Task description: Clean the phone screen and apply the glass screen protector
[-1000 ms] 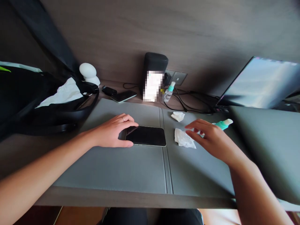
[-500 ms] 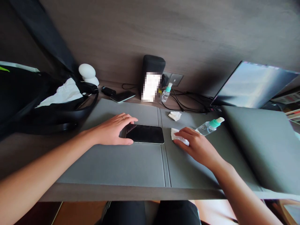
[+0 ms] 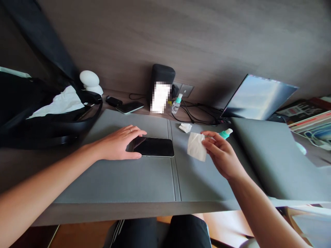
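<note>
A black-screened smartphone lies flat on the grey desk mat. My left hand is around the phone's left end, thumb along the near edge and fingers at the far edge. Just right of the phone, my right hand pinches a white tissue by its right side and holds it up off the mat, spread out. A crumpled tissue rests on the mat beyond it. Partly hidden behind my right hand is a spray bottle with a green top.
Along the back stand a black speaker-like box, a second small spray bottle and cables. Another phone and a white rounded object sit back left, near a black bag. A laptop and stacked books occupy the right.
My right hand has lifted the tissue off the mat, and it now hangs opened out. My left hand stays at the phone. The view has shifted slightly right.
</note>
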Available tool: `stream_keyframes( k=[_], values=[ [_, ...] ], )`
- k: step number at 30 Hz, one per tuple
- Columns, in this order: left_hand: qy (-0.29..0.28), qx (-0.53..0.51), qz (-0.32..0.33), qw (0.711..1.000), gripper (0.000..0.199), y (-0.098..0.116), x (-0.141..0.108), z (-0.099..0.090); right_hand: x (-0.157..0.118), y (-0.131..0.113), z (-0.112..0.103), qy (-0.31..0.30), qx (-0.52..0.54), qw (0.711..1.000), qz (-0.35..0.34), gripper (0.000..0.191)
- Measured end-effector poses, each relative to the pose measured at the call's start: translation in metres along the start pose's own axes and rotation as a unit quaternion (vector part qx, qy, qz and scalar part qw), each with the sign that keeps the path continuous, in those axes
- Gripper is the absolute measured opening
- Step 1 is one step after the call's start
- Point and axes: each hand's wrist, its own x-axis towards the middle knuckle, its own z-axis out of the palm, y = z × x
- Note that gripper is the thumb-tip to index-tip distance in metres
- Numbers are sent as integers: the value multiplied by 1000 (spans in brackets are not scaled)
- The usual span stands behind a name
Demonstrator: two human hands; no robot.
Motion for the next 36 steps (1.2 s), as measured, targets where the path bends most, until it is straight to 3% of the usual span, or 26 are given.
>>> stream_keyframes(
  k=[4, 8, 10, 15, 19, 21, 23, 26, 28, 30, 32, 36],
  values=[
    [49, 24, 46, 997, 60, 6, 0, -2, -6, -10, 20, -37, 91, 995, 36, 31],
    [175, 65, 159, 970, 49, 25, -1, -6, -8, -21, 62, -77, 157, 984, 37, 30],
    [211, 97, 195, 953, 49, 33, -1, -7, -4, -29, 86, -91, 183, 978, 27, 30],
    [241, 132, 171, 946, 47, 35, -2, -6, 13, -48, 127, -158, 259, 953, 5, 33],
    [262, 137, 157, 942, 34, 28, 0, -7, 26, -47, 131, -186, 266, 945, -30, 27],
    [275, 148, 168, 935, 27, 26, 2, -7, 29, -40, 127, -154, 197, 965, -82, 23],
    [280, 151, 177, 931, 22, 24, 4, -5, 30, -32, 122, -119, 95, 974, -166, 35],
    [270, 131, 173, 938, 16, 22, 6, -2, 27, -27, 120, -133, -34, 946, -295, 65],
    [261, 105, 168, 945, 14, 22, 7, 0, 24, -27, 122, -140, -58, 931, -331, 49],
    [249, 70, 167, 951, 13, 24, 8, 2, 21, -28, 125, -123, -47, 939, -317, 22],
    [236, 26, 158, 958, 13, 29, 7, 2, 20, -28, 128, -109, -17, 955, -275, 8],
    [235, -52, 86, 967, 13, 38, 4, 1, 23, -27, 120, -131, 93, 965, -206, 6]
  ],
)
